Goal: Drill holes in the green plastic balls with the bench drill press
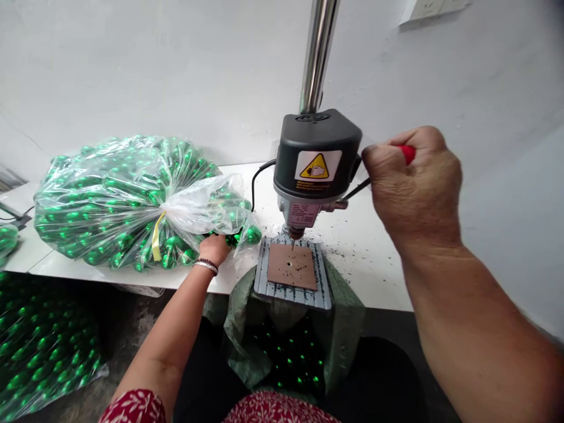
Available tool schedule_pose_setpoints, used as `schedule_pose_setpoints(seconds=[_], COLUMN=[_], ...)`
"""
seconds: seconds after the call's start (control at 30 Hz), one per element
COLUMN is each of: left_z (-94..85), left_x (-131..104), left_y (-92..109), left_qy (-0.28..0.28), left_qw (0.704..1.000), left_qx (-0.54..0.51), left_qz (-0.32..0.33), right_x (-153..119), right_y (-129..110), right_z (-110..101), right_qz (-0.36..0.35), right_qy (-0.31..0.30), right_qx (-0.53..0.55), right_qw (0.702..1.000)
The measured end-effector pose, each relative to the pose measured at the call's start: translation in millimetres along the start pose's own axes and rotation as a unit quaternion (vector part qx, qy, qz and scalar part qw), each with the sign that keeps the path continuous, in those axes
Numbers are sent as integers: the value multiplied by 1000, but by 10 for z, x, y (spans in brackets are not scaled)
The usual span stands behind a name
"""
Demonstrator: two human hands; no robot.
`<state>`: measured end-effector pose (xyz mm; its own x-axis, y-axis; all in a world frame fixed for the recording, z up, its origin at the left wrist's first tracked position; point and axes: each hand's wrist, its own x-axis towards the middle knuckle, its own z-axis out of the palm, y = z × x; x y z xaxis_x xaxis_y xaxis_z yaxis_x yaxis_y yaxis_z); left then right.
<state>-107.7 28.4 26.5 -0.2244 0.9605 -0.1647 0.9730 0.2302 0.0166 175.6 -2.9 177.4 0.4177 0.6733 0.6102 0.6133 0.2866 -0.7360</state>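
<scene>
My right hand (416,188) is wrapped round the feed lever of a small bench drill press (319,153), with its red knob (408,154) showing between the fingers. My left hand (214,249) reaches into the mouth of a clear plastic bag (127,188) full of shiny green balls; its fingers are hidden by plastic and balls. One green ball (253,234) sits at the bag's mouth, just right of that hand. Under the drill bit (293,244) lies a flat brown board (293,267) with a small hole, on the slotted metal base (323,288).
Dark shavings dot the white table (370,270). Below the base, a green woven sack (346,317) hangs over my lap with green balls inside. Another bag of green balls (44,346) stands on the floor at left. A black cable (254,185) runs behind the drill.
</scene>
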Motion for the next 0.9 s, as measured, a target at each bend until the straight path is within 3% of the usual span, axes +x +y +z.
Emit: schedule_pose_setpoints(seconds=[0.1,0.17,0.23,0.3,0.33,0.4,0.5,0.6,0.73,0.83,0.9], left_z=[73,142,197,220,221,214,226,298,431,510,544], left_x=[-89,-208,-380,-605,-730,-974,-1228,-1284,-1152,-1035,-979], left_y=[-32,-84,-137,-156,-146,-84,69,219,373,458,502], left_qy=[49,135,233,279,270,194,48,-28,-22,12,2], left_qw=[998,986,947,881,847,806,774,766,796,804,806], left_qx=[-24,-88,-210,-369,-444,-545,-616,-629,-596,-581,-576], left_qz=[19,39,71,103,115,126,138,126,108,130,137], right_x=[0,-2,-6,-11,-14,-18,-17,-11,3,11,12], right_y=[-4,-17,-36,-50,-53,-49,-33,-19,30,75,75], right_z=[4,3,0,-2,-2,1,6,6,12,17,15], right_qz=[8,11,14,21,23,20,-8,-18,-32,-64,-62], right_qy=[-5,-9,-11,-9,-7,-3,1,-5,-15,-19,-21], right_qx=[19,27,27,26,28,35,48,61,82,109,114], right_qw=[1000,1000,999,999,999,999,999,998,996,992,991])
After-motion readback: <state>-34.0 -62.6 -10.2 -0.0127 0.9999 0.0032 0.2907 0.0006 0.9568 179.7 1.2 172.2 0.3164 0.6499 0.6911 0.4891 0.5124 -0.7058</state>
